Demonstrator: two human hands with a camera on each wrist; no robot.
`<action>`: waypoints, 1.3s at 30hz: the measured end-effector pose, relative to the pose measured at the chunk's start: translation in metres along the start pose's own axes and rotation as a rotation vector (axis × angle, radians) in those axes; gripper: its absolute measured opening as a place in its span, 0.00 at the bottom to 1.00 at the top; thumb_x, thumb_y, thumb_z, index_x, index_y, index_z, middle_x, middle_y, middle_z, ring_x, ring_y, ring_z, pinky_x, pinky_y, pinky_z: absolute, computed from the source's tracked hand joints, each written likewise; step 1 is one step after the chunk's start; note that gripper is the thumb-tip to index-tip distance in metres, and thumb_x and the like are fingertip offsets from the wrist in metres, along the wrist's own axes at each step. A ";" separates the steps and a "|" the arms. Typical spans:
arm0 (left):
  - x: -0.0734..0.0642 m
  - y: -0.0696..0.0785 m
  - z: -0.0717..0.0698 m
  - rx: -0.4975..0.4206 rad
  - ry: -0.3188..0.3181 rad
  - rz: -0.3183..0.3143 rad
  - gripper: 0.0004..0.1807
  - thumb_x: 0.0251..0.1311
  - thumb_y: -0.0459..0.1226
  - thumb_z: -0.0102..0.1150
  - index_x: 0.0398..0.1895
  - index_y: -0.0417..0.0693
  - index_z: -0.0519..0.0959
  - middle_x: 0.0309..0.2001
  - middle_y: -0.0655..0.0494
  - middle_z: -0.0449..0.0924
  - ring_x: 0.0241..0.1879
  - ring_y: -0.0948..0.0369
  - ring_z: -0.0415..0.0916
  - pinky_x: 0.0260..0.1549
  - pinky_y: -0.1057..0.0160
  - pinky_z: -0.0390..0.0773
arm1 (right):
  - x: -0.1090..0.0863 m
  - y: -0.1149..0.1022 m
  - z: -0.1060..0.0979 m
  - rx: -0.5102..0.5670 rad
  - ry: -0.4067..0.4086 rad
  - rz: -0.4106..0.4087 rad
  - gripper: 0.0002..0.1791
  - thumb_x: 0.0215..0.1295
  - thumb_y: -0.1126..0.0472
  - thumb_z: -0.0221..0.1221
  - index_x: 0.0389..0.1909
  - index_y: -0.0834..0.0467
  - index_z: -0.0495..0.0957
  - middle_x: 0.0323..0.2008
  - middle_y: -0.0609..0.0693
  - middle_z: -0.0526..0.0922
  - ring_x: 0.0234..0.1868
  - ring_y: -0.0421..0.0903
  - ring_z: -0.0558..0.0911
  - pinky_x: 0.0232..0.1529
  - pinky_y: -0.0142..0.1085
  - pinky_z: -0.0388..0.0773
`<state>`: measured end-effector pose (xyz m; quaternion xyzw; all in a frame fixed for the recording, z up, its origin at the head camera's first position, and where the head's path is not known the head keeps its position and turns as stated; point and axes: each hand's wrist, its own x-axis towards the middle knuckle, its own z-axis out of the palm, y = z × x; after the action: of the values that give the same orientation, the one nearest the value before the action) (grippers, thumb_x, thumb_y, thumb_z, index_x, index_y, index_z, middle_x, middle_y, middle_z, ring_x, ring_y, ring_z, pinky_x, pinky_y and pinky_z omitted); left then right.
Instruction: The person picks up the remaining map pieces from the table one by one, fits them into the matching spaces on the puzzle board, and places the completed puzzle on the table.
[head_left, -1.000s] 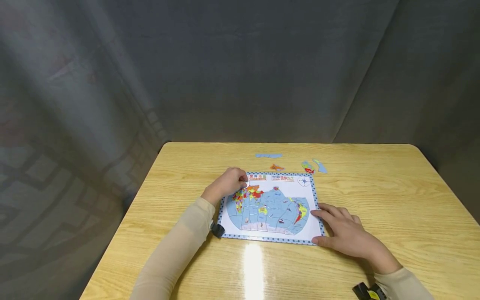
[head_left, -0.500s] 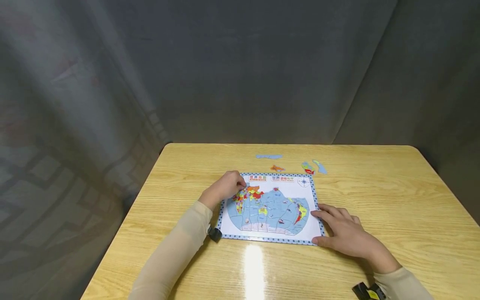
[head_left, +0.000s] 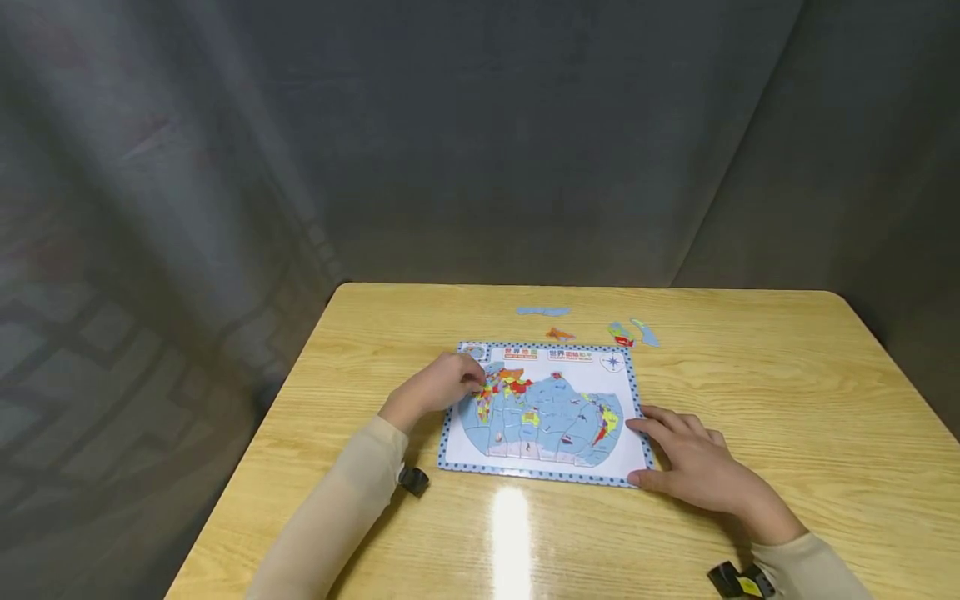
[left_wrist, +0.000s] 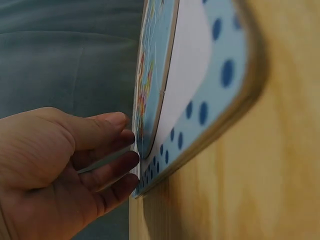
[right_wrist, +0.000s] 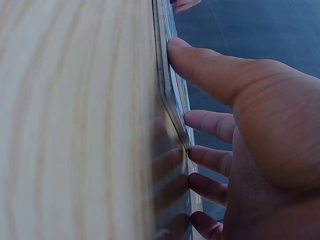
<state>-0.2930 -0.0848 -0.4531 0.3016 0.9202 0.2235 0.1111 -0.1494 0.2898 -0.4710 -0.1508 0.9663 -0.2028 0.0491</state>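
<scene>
Across the worktop (head_left: 780, 367), board (head_left: 540, 476) lies lengthwise left-right; map (head_left: 551, 421) rightward of nearer left hand (head_left: 441, 386), fingers loose, seemingly empty; right hand (head_left: 693, 462), relaxed, touches board's edge.

A map puzzle board (head_left: 547, 477) lies flat in the lower middle of the picture. It has a blue dotted edge. A left hand (head_left: 438, 385) comes from the bottom left, with its fingertips by the bright lands at the map's upper left. A right hand (head_left: 693, 458), at the lower right, rests its thumb and pointing finger on the board's right side. Above the board lie a long blue piece (head_left: 543, 312), an orange piece (head_left: 560, 334), a green and red piece (head_left: 622, 334) and a curved blue piece (head_left: 648, 334). They are all on a yellow wooden table (head_left: 787, 375). Grey cloth (head_left: 495, 142) fills the top.
</scene>
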 end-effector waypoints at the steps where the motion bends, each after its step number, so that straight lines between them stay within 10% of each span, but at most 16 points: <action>1: -0.003 0.000 0.000 -0.001 -0.001 0.001 0.06 0.65 0.33 0.62 0.42 0.47 0.86 0.45 0.57 0.82 0.50 0.58 0.77 0.49 0.61 0.77 | 0.000 0.000 0.000 -0.001 -0.001 0.000 0.44 0.54 0.29 0.62 0.66 0.52 0.71 0.71 0.58 0.61 0.63 0.62 0.61 0.48 0.59 0.60; 20: -0.048 0.005 0.005 0.012 -0.102 -0.115 0.27 0.55 0.41 0.72 0.59 0.49 0.79 0.66 0.50 0.68 0.69 0.49 0.59 0.66 0.51 0.62 | -0.001 -0.002 0.001 0.006 -0.005 -0.002 0.44 0.54 0.30 0.63 0.66 0.52 0.71 0.70 0.59 0.61 0.62 0.62 0.62 0.48 0.59 0.60; 39: -0.054 0.006 0.010 0.027 -0.146 -0.146 0.41 0.46 0.45 0.77 0.67 0.52 0.72 0.74 0.49 0.56 0.74 0.48 0.48 0.68 0.51 0.58 | 0.002 -0.003 0.001 -0.014 -0.006 0.004 0.44 0.55 0.31 0.63 0.66 0.53 0.71 0.71 0.59 0.61 0.63 0.63 0.61 0.49 0.60 0.60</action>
<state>-0.2432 -0.1097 -0.4555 0.2507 0.9320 0.1799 0.1900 -0.1503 0.2866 -0.4708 -0.1497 0.9678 -0.1957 0.0514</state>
